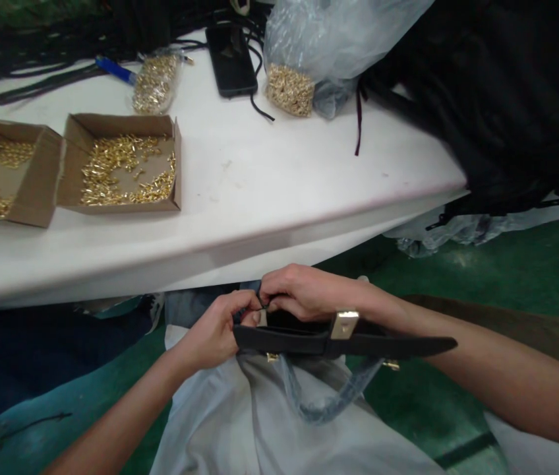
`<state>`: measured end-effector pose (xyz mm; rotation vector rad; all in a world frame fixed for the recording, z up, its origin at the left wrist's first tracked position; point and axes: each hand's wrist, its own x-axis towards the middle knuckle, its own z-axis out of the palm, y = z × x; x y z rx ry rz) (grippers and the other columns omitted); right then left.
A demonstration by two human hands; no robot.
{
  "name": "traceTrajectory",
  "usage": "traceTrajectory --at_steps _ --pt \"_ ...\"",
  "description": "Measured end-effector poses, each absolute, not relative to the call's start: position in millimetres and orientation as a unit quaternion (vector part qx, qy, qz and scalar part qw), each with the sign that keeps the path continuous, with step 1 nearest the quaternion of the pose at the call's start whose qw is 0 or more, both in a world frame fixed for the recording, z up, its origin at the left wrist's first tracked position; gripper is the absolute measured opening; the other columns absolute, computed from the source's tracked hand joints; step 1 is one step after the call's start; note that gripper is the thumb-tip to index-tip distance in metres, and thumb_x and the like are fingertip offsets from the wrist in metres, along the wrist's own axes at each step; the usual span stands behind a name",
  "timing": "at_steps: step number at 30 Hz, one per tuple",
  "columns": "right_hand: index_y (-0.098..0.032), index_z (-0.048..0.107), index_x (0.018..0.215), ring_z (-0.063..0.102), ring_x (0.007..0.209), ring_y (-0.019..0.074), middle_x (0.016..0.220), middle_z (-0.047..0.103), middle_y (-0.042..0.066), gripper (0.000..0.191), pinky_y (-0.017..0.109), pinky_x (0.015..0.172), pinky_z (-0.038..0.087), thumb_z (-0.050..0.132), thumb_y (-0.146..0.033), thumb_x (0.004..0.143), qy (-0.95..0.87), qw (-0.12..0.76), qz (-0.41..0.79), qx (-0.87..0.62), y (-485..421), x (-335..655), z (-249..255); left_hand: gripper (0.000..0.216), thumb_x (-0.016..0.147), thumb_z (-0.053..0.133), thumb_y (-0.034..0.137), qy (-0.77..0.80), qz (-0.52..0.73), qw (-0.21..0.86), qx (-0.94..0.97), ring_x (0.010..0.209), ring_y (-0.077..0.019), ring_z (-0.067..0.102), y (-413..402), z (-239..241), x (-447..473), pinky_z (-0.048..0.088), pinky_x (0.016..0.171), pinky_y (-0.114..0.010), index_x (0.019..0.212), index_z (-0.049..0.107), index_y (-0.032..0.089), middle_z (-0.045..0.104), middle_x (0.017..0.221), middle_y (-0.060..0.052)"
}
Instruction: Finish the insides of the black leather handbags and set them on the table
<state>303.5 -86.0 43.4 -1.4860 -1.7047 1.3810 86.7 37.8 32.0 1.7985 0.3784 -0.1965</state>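
Below the table edge, my left hand (217,330) pinches the left end of a black strap (398,346) that runs out to the right and carries a gold metal clasp (343,324). My right hand (304,293) is closed over the same end from above, fingertips meeting those of the left. Both hands work above a pale cloth or plastic bag (260,422) on my lap. What sits between the fingertips is too small to make out.
A white table (269,178) holds two open cardboard boxes (76,198) (37,191) of small gold metal parts, two clear bags of the same parts (153,82) (289,89), a black phone (231,59), a blue pen (114,68) and black cords (37,46). Black fabric (507,99) is piled at right. The floor is green.
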Motion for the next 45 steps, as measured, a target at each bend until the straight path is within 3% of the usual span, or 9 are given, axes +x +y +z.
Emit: traceTrajectory --at_steps 5,11,13,19,25,32,40,45 --pt "-0.017 0.075 0.096 0.066 0.087 0.0182 0.098 0.076 0.004 0.018 0.027 0.072 0.04 0.063 -0.005 0.1 -0.641 0.163 0.462 -0.59 -86.9 281.8 56.7 0.016 0.099 0.052 0.021 0.149 -0.109 0.476 0.86 0.081 -0.0201 0.062 29.2 41.5 73.0 0.042 0.08 -0.033 0.088 0.065 0.021 0.068 0.084 -0.002" --pt "-0.018 0.077 0.095 0.064 0.075 0.0192 0.097 0.078 0.007 0.009 0.032 0.059 0.028 0.069 -0.013 0.093 -0.665 0.087 0.422 -0.61 -79.2 263.9 62.7 0.022 0.088 0.073 0.033 0.362 -0.199 0.53 0.741 0.075 -0.0225 0.069 19.3 60.1 79.0 0.041 0.064 -0.029 0.071 0.068 0.019 0.073 0.074 -0.003" --pt "-0.018 0.077 0.094 0.065 0.074 0.0193 0.096 0.078 0.007 0.009 0.032 0.059 0.029 0.07 -0.013 0.092 -0.666 0.084 0.424 -0.608 -78.3 261.8 65.5 0.027 0.092 0.073 0.037 0.353 -0.202 0.54 0.737 0.074 -0.023 0.07 16.8 61.1 78.1 0.041 0.063 -0.029 0.073 0.071 0.018 0.075 0.074 -0.003" --pt "-0.017 0.077 0.098 0.07 0.08 0.0217 0.098 0.079 0.008 0.011 0.034 0.06 0.029 0.068 -0.012 0.093 -0.696 0.052 0.431 -0.572 -77.7 265.9 76.5 0.018 0.103 0.058 0.025 0.218 -0.146 0.548 0.794 0.087 -0.0222 0.073 15.4 44.8 59.8 0.048 0.077 -0.031 0.093 0.072 0.019 0.078 0.093 -0.005" --pt "-0.017 0.077 0.095 0.071 0.085 0.0228 0.097 0.08 0.009 0.016 0.031 0.069 0.039 0.063 -0.01 0.099 -0.677 0.075 0.455 -0.574 -75.2 275.3 67.7 0.025 0.115 0.044 0.024 0.094 -0.099 0.568 0.812 0.09 -0.0198 0.068 26.4 19.8 53.8 0.048 0.082 -0.031 0.101 0.065 0.021 0.071 0.099 -0.006" --pt "-0.015 0.078 0.095 0.067 0.088 0.0225 0.096 0.079 0.008 0.016 0.031 0.079 0.044 0.065 -0.007 0.097 -0.621 0.167 0.481 -0.596 -77.8 281.6 48.1 0.027 0.113 0.039 0.027 0.143 -0.083 0.549 0.82 0.078 -0.0189 0.055 29.6 18.1 64.9 0.04 0.074 -0.033 0.09 0.051 0.022 0.057 0.086 -0.001" --pt "-0.019 0.082 0.102 0.072 0.087 0.0175 0.096 0.082 0.001 0.015 0.026 0.081 0.049 0.073 -0.009 0.096 -0.556 0.217 0.518 -0.612 -88.7 291.1 46.7 0.036 0.114 0.042 0.036 0.133 -0.115 0.584 0.792 0.072 -0.0144 0.052 42.1 14.7 76.9 0.039 0.068 -0.028 0.084 0.055 0.021 0.055 0.079 0.003" --pt "-0.02 0.083 0.105 0.07 0.078 0.0161 0.086 0.08 -0.002 0.013 0.025 0.073 0.046 0.082 -0.018 0.093 -0.482 0.25 0.533 -0.65 -98.4 289.3 52.4 0.039 0.112 0.045 0.035 0.141 -0.107 0.589 0.789 0.068 -0.0129 0.044 36.8 13.0 80.6 0.032 0.065 -0.029 0.076 0.048 0.021 0.047 0.073 0.004"
